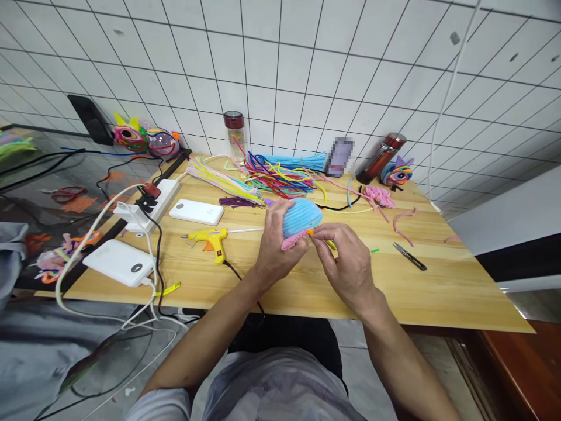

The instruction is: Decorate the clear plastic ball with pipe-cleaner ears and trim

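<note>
My left hand [280, 242] is wrapped round a rounded craft piece [301, 217] covered in light-blue fuzzy pipe cleaners, with a pink band along its lower edge. At the near right edge of that piece, the thumb and forefinger of my right hand [344, 260] pinch a small orange piece [310, 233]. Its exact shape is hidden by the fingertips. A bit of yellow [332, 245] shows just behind my right fingers. To the left lies a yellow hot glue gun [213, 240], with a glue stick running out of its back toward my left hand.
Bundles of coloured pipe cleaners [284, 175] lie at the back, near a glass bottle [235, 134] and a dark red flask [382, 158]. Thread snips [409, 256] rest on the right. White power banks [196, 211], a power strip [162, 202] and loose cables occupy the left side.
</note>
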The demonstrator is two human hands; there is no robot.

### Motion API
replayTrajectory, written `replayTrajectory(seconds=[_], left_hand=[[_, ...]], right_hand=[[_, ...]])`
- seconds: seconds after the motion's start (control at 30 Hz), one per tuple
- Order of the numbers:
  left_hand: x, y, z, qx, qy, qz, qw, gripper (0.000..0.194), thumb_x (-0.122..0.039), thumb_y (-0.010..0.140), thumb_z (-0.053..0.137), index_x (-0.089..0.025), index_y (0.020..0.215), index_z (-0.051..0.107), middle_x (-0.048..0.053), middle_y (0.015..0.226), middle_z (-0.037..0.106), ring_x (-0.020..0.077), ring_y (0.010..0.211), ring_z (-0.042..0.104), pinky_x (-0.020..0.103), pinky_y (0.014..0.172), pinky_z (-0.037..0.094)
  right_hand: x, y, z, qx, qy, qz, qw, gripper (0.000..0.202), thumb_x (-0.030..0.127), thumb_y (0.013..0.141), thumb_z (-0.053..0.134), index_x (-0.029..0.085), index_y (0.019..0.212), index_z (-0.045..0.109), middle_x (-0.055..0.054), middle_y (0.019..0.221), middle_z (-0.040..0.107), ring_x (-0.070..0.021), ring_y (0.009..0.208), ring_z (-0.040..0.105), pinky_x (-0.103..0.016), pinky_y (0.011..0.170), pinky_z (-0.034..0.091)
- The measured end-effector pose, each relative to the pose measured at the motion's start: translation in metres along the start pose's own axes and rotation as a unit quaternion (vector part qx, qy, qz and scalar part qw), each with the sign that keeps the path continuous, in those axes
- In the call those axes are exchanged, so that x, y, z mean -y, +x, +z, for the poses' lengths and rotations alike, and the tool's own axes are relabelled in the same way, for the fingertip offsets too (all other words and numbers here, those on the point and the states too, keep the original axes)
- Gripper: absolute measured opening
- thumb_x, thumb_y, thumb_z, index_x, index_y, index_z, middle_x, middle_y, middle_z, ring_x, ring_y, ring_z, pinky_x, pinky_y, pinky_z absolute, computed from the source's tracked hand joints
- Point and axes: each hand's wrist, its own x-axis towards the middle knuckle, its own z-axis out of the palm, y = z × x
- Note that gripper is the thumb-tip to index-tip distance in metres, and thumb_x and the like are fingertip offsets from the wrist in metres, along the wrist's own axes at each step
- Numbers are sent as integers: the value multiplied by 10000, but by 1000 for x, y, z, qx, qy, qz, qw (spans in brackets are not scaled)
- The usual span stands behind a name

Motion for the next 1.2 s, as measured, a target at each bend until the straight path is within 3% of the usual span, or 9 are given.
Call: replayTrajectory(seconds=[0.5,0.6,0.7,0.8,0.87,1.03,1.2], left_hand=[[0,1,-2,-18,6,13,1000,625,-224,889,623,-223,1485,434,159,1469,536,310,1440,505,555,1227,445],[1,1,-2,-22,7,2,1000,636,-216,874,627,-224,1479,433,159,1468,537,312,1428,514,557,1218,453],[2,2,-4,-26,11,-6,1000,640,-236,875,636,-223,1480,428,159,1459,539,316,1409,528,564,1213,455],[1,3,-8,-35,16,-2,999,652,-256,882,642,-222,1493,417,163,1467,528,326,1416,519,576,1219,441],[1,4,-11,-39,20,5,999,666,-267,882,649,-221,1503,413,167,1491,511,336,1441,496,589,1234,418],[5,9,-13,-50,21,15,998,661,-297,912,648,-211,1523,409,172,1502,516,329,1463,477,576,1248,402],[13,17,-16,-59,-3,-41,997,720,-346,921,670,-222,1577,401,168,1546,494,330,1469,468,557,1258,391]], right_hand=[[10,-5,7,-27,-24,-29,999,131,113,1042,610,230,1084,650,-71,997,783,-208,933,754,-366,817,608],[8,-8,5,-40,-2,12,999,117,188,1035,659,234,1141,643,-73,1032,769,-218,964,743,-377,840,611],[-7,-20,6,-54,1,96,994,224,312,1019,698,231,1216,626,-90,1103,753,-239,991,736,-407,856,618],[-32,-40,14,6,-46,162,986,313,418,1015,671,214,1250,631,-128,1162,754,-300,1081,722,-482,914,610],[-49,-53,19,58,-65,176,981,396,473,1012,645,189,1288,629,-162,1214,749,-338,1145,701,-535,970,588],[-72,-63,24,114,-122,198,966,515,513,997,648,153,1364,614,-203,1320,713,-364,1231,657,-548,1051,532],[-74,-49,42,287,-224,268,892,683,556,954,704,110,1451,560,-254,1374,671,-394,1268,612,-517,1050,481]])
